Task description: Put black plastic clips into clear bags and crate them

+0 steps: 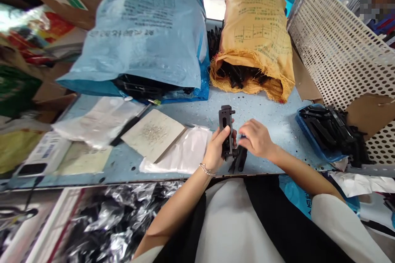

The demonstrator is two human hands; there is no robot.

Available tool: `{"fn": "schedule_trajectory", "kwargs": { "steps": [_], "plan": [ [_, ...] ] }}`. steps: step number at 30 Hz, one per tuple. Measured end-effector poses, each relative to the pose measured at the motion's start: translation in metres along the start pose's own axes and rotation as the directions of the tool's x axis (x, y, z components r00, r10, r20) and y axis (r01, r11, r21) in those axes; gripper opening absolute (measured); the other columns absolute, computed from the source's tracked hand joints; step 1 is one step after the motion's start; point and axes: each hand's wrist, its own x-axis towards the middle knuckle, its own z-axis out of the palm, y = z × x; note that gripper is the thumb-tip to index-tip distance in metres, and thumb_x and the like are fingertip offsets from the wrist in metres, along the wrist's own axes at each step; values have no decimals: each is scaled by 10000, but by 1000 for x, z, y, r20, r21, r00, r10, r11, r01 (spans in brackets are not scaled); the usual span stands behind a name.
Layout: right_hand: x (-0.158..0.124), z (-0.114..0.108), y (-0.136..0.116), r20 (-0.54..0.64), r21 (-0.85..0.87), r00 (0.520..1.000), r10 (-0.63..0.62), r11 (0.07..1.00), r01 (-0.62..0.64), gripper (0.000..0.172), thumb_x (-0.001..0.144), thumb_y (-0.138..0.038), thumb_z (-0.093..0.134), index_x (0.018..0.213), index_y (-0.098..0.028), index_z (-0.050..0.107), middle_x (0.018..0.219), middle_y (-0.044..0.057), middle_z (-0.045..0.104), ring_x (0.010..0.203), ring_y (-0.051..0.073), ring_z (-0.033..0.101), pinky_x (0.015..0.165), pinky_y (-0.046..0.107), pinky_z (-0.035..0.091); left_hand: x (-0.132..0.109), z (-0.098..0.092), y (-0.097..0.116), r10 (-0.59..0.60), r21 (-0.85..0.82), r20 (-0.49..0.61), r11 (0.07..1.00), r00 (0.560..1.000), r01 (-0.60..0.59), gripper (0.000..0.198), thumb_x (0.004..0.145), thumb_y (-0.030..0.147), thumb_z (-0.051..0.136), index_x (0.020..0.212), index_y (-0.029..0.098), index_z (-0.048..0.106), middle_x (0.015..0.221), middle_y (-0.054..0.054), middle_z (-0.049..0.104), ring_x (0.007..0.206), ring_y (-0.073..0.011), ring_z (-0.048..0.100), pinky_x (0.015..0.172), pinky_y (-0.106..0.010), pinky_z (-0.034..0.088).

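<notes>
My left hand (216, 144) is wrapped round a black slotted plastic part (226, 117), held upright above the front of the table. Small pegs stick out from the part's right side. Just to the right, my right hand (256, 139) is closed, with its fingers curled toward the thumb. A small dark bluish bit shows at its fingertips, too small to name. Below the hands, another black piece (242, 159) lies by the table's front edge, partly hidden by the held part.
A blue sack (145, 28) and a yellow woven sack (256, 20), both with black parts inside, stand at the back. A blue basket (308, 139) of black parts is at right, beside a perforated panel (345, 45). Left lie a square board (166, 131) and plastic bags (105, 115).
</notes>
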Motion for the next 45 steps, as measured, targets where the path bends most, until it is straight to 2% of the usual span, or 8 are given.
{"fn": "schedule_trajectory", "kwargs": {
  "steps": [5,9,13,17,24,32,38,45],
  "plan": [
    [-21,9,-10,-136,-146,930,-342,935,323,395,1045,-499,421,874,-196,610,808,67,585,778,226,488,678,362,339,6,-1,2,-215,-171,59,960,975,222,557,751,464,817,1167,129,659,798,-2,651,643,-96,599,594,-202,502],
    [-38,19,0,-116,-117,924,-365,928,353,392,1026,-502,468,794,-219,608,750,49,560,752,219,481,674,363,348,1,5,-17,-465,-171,106,862,879,476,463,788,515,768,1017,127,662,797,-32,643,674,-136,630,580,-237,529],
    [-49,35,-7,-105,110,991,-84,989,96,437,1062,-460,338,803,-214,591,729,58,557,696,213,476,642,363,374,-7,12,-37,11,78,-127,997,992,-1,517,753,519,807,1068,169,594,808,4,602,681,-113,597,634,-230,518],
    [-51,40,-18,-77,416,973,218,894,-167,385,1077,-419,310,887,-215,576,761,53,573,715,202,522,665,346,430,6,-7,-31,555,460,-66,754,829,-469,810,683,409,861,1330,241,404,1059,-31,614,755,-126,612,745,-296,543],
    [-56,28,44,120,517,715,689,571,-638,344,1048,-491,396,954,-223,590,807,4,603,748,161,581,724,284,463,37,-94,-38,286,904,-46,421,957,-82,378,872,393,567,1164,162,629,1128,-127,664,1143,-304,611,1048,-496,471],
    [98,75,158,174,158,534,827,512,-844,269,991,-228,466,1197,-97,579,1326,231,561,1300,315,503,1091,434,371,39,-52,-130,346,933,133,273,929,-235,516,970,258,432,1478,177,476,1477,-194,494,1367,-330,466,1118,-589,383],
    [139,81,174,230,249,438,869,383,-890,214,927,-244,531,1073,-117,623,1267,226,582,1218,330,550,994,427,454,48,-81,-116,304,810,131,516,944,-278,515,922,345,567,1424,237,529,1429,-153,541,1297,-320,540,1106,-567,418],
    [38,56,89,631,516,490,601,146,-844,405,966,-515,384,824,-202,598,758,62,584,582,152,475,513,277,399,70,-75,-48,142,259,63,954,988,-154,642,845,595,691,1343,210,565,1423,-159,571,1231,-279,600,1101,-486,433]
  ]
}}
